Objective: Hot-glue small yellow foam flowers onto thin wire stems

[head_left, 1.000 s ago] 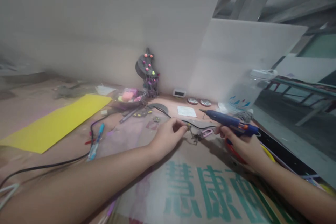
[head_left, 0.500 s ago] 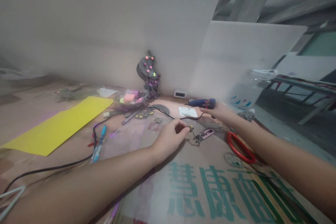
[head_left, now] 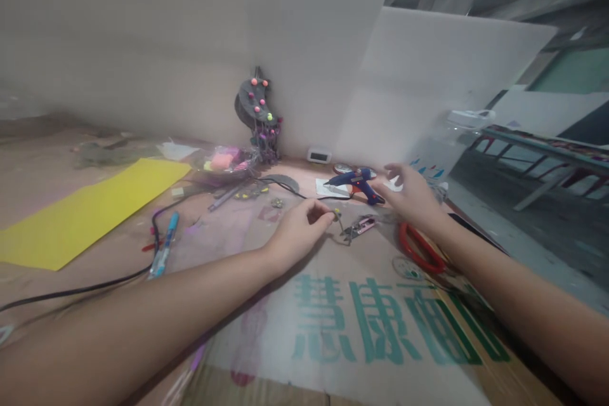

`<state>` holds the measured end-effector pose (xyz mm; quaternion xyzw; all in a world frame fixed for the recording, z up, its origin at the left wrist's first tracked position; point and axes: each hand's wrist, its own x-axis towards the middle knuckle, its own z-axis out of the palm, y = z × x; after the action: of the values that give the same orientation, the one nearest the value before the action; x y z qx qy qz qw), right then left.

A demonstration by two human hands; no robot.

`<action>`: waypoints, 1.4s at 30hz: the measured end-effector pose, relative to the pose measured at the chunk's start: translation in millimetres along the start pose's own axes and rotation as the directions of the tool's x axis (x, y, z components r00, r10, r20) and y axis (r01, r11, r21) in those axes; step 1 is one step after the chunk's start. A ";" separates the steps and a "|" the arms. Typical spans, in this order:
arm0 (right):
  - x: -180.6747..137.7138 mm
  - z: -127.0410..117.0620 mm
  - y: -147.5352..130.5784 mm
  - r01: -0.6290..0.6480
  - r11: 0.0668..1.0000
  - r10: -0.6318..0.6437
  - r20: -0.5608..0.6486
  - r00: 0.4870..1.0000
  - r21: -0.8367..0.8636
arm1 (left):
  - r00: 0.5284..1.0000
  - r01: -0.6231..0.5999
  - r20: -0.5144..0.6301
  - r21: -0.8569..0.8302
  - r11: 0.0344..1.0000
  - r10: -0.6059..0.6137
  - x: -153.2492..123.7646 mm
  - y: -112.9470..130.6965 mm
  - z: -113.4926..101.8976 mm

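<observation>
My left hand [head_left: 302, 228] is closed in a pinch on a small piece with a yellow spot and a thin grey cord [head_left: 339, 223] trailing from it. Just right of that cord, pink-handled snips [head_left: 364, 226] lie on the printed sheet. A blue glue gun [head_left: 353, 179] rests on its side, its nozzle over a white paper square [head_left: 324, 186] and a red light showing on it. Beside its handle, my right hand [head_left: 406, 193] is open, fingers apart and nothing between them. Red-handled scissors [head_left: 421, 248] lie under my right forearm, partly hidden.
Against the white board leans a grey crescent ornament [head_left: 252, 104] with coloured beads. A plastic dish [head_left: 228, 162] holds pink and orange pieces. A yellow sheet [head_left: 95, 212], a blue pen [head_left: 165, 244] and a black cable [head_left: 109, 283] lie left. A clear jug [head_left: 451, 146] stands right.
The glue gun has gone from my right hand's grip to lying on the table, and that hand has opened and lifted off. My left hand keeps its pinch; the view has shifted slightly.
</observation>
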<state>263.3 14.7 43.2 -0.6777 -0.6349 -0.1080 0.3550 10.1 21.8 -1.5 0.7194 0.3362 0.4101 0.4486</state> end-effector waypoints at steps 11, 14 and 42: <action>-73.7 12.1 -82.1 -0.546 0.475 0.022 0.611 0.791 0.690 | 0.997 -0.073 -0.034 0.059 0.996 0.075 -0.4 -0.5 -1.8; -78.8 20.6 -74.9 -0.527 0.411 -0.001 0.578 0.816 0.744 | 0.997 -0.070 -0.037 0.071 0.995 0.073 -1.0 -0.1 -1.6; -80.1 20.7 -64.4 -0.012 0.864 -0.125 0.237 0.964 0.504 | 0.997 -0.043 0.063 0.054 0.998 0.040 -2.9 4.9 -0.4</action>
<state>182.9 -39.1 2.5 -0.5514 -0.7020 0.1400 0.4284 9.0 17.6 2.3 0.7508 0.3183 0.3872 0.4302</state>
